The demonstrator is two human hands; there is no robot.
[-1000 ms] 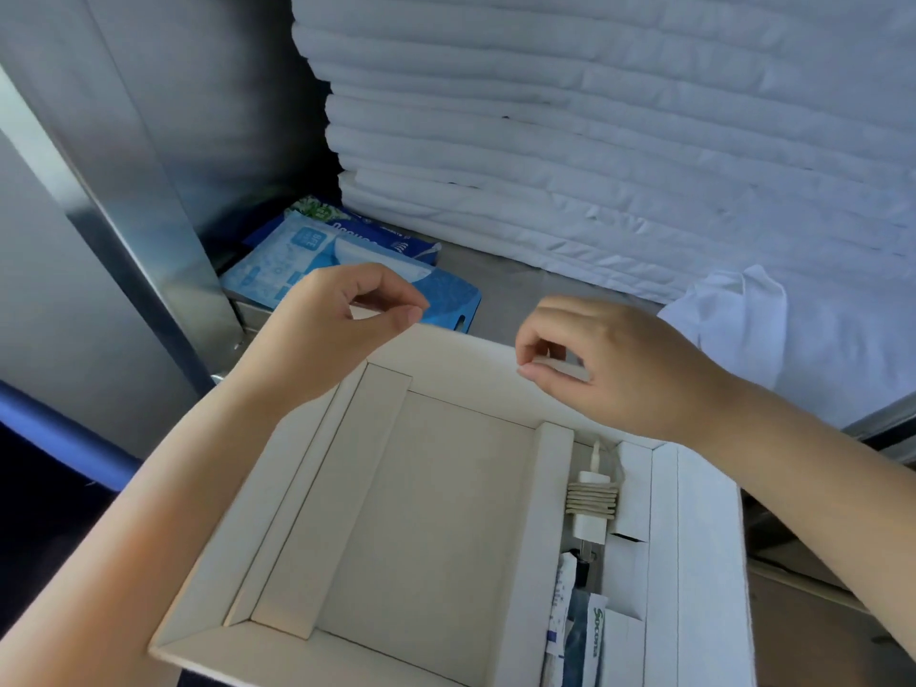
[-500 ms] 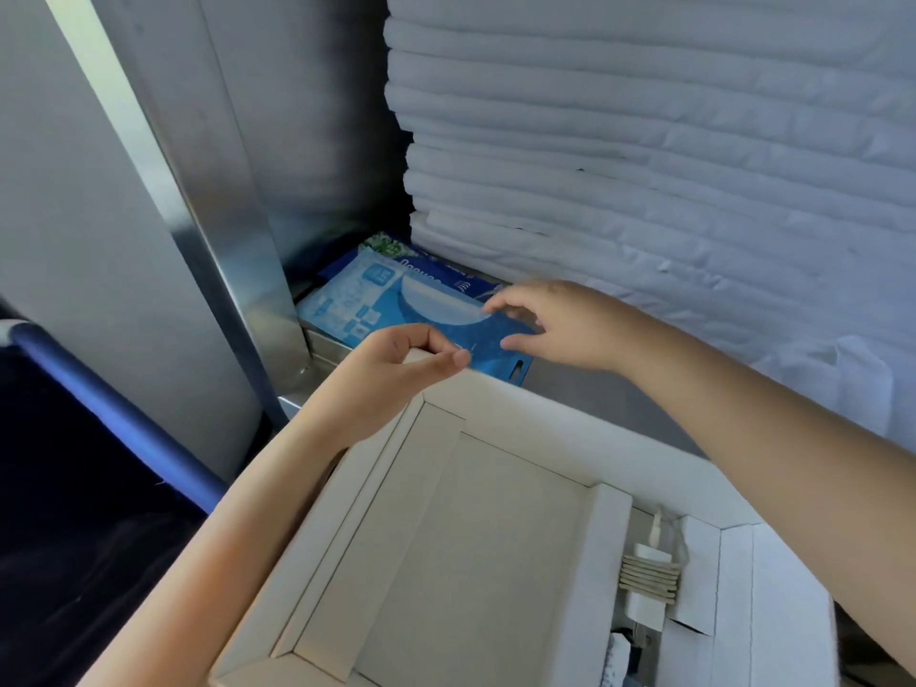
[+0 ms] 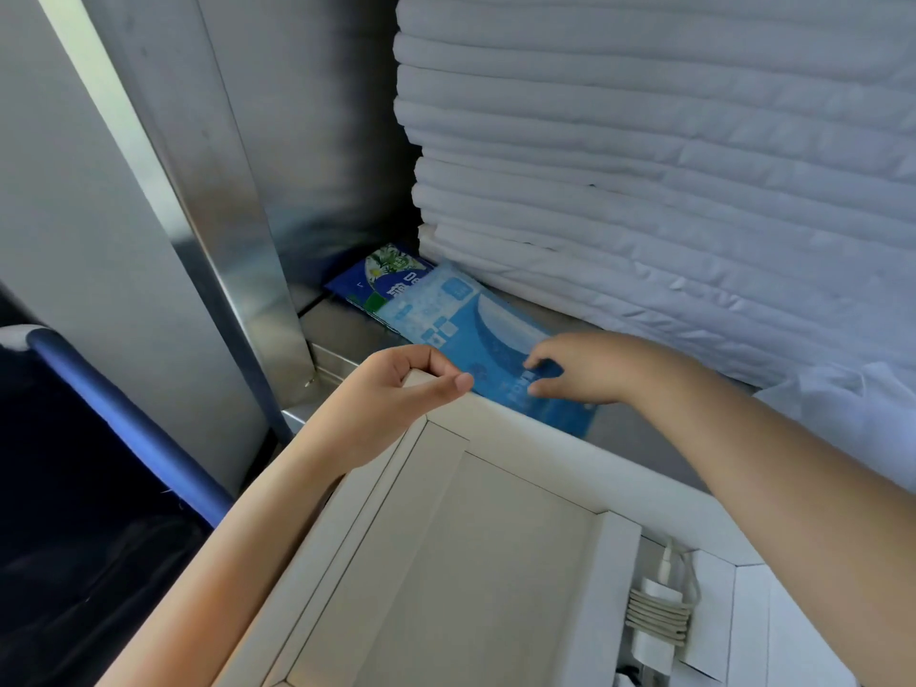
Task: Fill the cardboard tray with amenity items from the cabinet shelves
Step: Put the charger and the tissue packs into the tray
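1. Head view: 1 tray [image 3: 545,438]; left hand [image 3: 396,384] clamped on its far-left corner.
2. 2 blue packets on shelf [image 3: 342,334], just past tray (top packet [image 3: 461,324] overlaps darker packet [image 3: 381,280]).
3. Right hand [image 3: 590,369]: thumb and fingers apart, tips on top packet.
4. 1 charger [image 3: 654,617] in tray's right slot.

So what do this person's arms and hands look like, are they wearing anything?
Both are bare. The left hand and right hand have no gloves, rings or watch in view, and the left forearm and right forearm show no sleeve as far as the picture reaches.
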